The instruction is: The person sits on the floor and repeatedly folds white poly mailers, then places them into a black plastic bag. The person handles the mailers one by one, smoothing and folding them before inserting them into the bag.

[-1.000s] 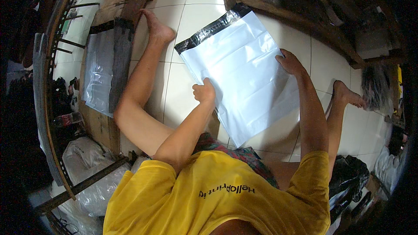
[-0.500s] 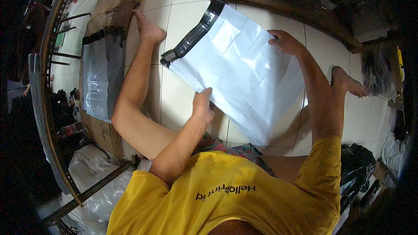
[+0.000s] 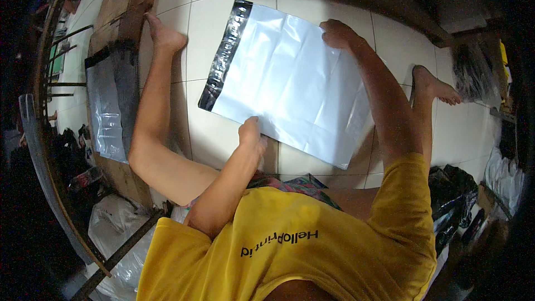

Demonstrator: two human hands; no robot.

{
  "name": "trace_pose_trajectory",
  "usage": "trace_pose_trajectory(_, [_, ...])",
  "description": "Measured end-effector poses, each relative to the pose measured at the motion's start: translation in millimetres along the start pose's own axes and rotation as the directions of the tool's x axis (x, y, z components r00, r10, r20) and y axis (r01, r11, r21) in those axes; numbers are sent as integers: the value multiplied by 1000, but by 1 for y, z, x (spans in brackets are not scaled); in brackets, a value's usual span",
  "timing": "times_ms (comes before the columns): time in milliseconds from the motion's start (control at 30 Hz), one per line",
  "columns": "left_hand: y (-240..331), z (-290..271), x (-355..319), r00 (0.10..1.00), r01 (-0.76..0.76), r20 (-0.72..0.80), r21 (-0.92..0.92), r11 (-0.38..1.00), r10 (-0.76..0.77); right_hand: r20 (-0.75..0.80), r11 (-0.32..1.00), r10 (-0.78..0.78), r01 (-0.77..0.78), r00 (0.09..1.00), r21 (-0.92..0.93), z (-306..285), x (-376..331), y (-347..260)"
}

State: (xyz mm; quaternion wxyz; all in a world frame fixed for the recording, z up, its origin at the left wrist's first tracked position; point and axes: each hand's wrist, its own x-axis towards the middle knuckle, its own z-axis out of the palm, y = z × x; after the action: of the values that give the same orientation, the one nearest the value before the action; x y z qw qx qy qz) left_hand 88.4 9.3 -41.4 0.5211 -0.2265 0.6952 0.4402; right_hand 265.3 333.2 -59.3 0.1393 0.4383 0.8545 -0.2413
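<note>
Big white mailer bag [image 3: 290,83] is lying flat on the tiled floor [image 3: 212,0]. Left hand [image 3: 252,134] pinches its near edge, right hand [image 3: 337,33] presses the far edge, fingers curled onto it, probably to keep the slippery plastic stretched smooth between them.

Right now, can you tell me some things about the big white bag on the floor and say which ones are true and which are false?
1. The flat white plastic mailer bag lies on pale floor tiles. True.
2. The bag has a red strip at one end. False: the strip is black.
3. Both hands touch the bag. True: the left hand is at its near edge, the right hand at its far edge.
4. The person wears a blue shirt. False: the shirt is yellow.
5. The person wears shoes. False: both feet are bare.
</note>
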Motion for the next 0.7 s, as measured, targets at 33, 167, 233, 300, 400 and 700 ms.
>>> trace_pose_trajectory(33, [6,7,-7,1000,8,-3,8,1000,-8,21,1000,13,-13,1000,-19,-4,-4,-5])
trace_pose_trajectory(167, [7,6,5,1000,7,13,-36,999,-6,-18,998,-10,8,1000,-58,4,-6,-7])
trace_pose_trajectory(233, [5,5,5,1000,0,7,-60,998,0,-39,999,-7,5,999,-50,13,-2,-3])
trace_pose_trajectory(300, [4,-5,7,998,6,67,-108,994,1,-158,1000,11,-7,987,26,26,-4,2])
trace_pose_trajectory(400, [22,-42,1,999,26,20,174,984,-30,-475,977,154,-61,866,205,35,-34,12])
trace_pose_trajectory(700, [233,-29,137,293,-758,394,651,-40,871,-93,575,711,-500,697,647,126,-253,49])
